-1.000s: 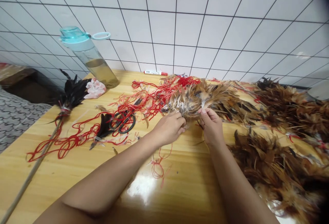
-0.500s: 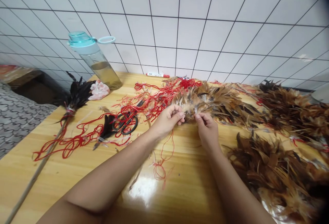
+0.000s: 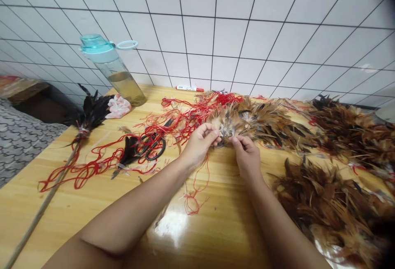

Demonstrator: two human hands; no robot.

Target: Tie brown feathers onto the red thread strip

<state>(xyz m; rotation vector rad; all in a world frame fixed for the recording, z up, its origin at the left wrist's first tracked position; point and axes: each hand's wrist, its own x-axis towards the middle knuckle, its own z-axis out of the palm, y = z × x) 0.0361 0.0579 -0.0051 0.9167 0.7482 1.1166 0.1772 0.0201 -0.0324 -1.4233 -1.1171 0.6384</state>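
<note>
**Free lane up the middle, clutter around it**

Bare wood of the table runs between the left forearm and right forearm, interrupted by a loose loop of red thread. Past the left hand and right hand, brown feathers bar the way to the tiled wall. On the left, tangled red string and black-handled scissors obstruct passage; on the right, a darker feather heap does. Gaps at the dim right edge are hard to judge.
</note>
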